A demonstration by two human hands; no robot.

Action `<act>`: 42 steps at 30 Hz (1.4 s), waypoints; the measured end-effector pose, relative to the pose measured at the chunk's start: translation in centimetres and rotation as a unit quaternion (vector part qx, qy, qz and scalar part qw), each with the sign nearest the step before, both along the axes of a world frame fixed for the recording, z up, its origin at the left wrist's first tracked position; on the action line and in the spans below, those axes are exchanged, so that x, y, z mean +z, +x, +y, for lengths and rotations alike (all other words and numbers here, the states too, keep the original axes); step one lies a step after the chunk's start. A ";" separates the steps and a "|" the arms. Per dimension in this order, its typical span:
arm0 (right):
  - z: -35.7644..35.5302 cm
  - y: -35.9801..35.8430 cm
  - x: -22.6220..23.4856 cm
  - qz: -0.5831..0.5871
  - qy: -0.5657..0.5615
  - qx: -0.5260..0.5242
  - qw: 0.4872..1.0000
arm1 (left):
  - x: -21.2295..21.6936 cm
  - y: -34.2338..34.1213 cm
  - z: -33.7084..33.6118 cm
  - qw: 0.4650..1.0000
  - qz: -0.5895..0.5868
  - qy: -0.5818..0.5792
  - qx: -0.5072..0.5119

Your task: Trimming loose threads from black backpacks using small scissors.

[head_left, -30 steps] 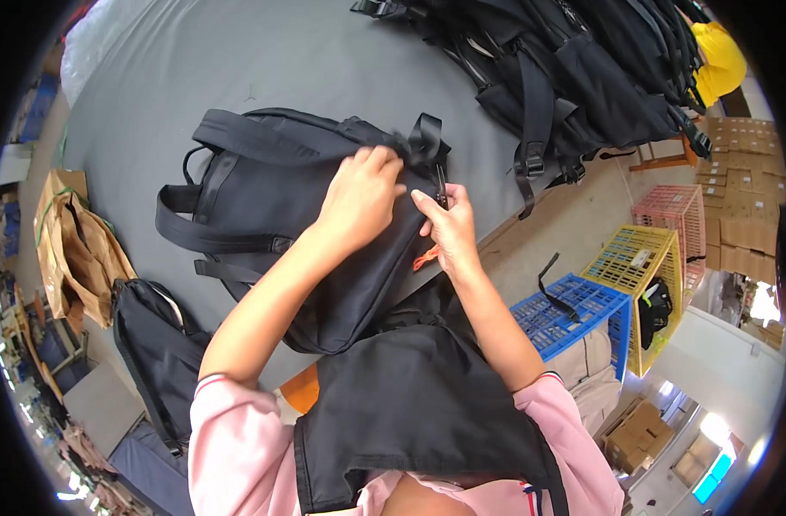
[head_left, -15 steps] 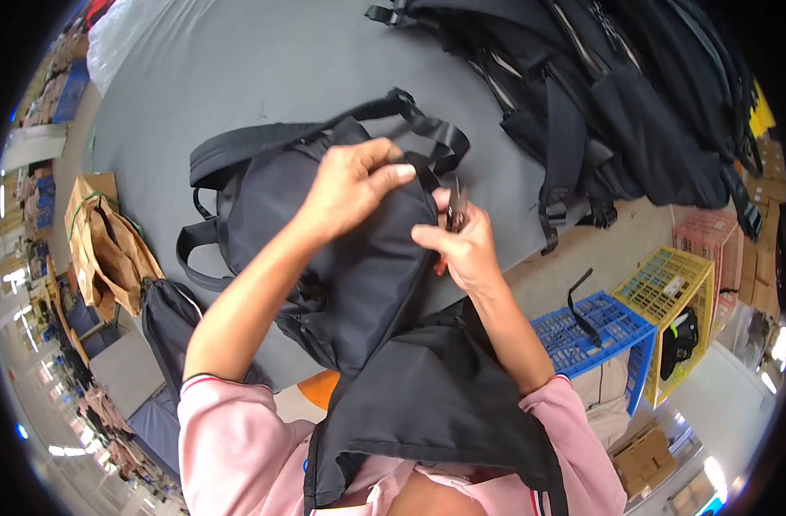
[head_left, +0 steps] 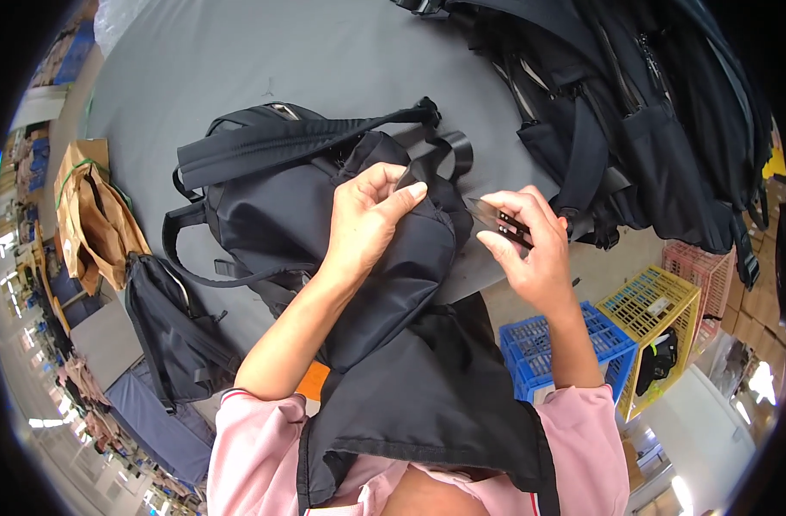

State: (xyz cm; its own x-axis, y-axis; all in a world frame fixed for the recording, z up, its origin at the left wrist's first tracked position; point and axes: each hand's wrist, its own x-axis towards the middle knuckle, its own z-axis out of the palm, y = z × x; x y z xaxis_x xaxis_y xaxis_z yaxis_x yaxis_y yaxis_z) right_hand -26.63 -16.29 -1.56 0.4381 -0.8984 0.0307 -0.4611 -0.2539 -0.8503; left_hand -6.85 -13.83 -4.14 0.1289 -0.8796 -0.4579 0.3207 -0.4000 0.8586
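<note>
Down on the grey table [head_left: 264,60], a black backpack [head_left: 307,224] lies near the front edge, its shoulder straps [head_left: 298,142] turned up and running toward the far side. The left hand [head_left: 367,219] rests on the pack's upper fabric, fingers curled and partly closed, pinching a fold of cloth between thumb and forefinger. Just beside it, off the pack's right side, the right hand [head_left: 526,249] is closed around a small dark tool [head_left: 500,224], gripped between thumb and fingers; I cannot tell what kind of tool it is. A pile of black backpacks [head_left: 633,112] fills the far right corner. Beyond the front edge stand a blue crate [head_left: 573,348] and a yellow crate [head_left: 655,314].
</note>
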 end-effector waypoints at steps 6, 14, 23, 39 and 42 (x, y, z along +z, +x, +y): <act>0.2 0.6 1.5 0.114 -0.117 0.054 0.985 | 0.0 -0.2 0.0 0.999 0.002 -0.044 0.020; 0.6 1.3 2.2 0.181 -0.223 0.088 0.954 | 0.1 0.0 0.2 0.998 -0.026 -0.057 0.008; -0.3 1.2 0.3 0.104 -0.157 0.090 0.978 | 0.0 0.5 0.1 0.998 -0.028 -0.048 0.006; 0.7 1.4 -1.2 -0.015 0.001 0.003 1.000 | -0.5 0.7 0.1 0.999 -0.024 -0.036 0.003; 0.1 1.2 0.2 0.048 -0.076 0.041 0.995 | -0.4 0.8 0.0 0.999 -0.028 -0.035 0.001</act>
State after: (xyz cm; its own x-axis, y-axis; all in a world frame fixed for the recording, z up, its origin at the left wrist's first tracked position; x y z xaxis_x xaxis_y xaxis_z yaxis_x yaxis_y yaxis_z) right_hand -25.48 -16.17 -1.38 0.5177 -0.8474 0.1177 -0.5112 -0.4167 -0.7517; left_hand -6.09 -13.83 -4.56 0.1539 -0.9087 -0.3880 0.2726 -0.3383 0.9007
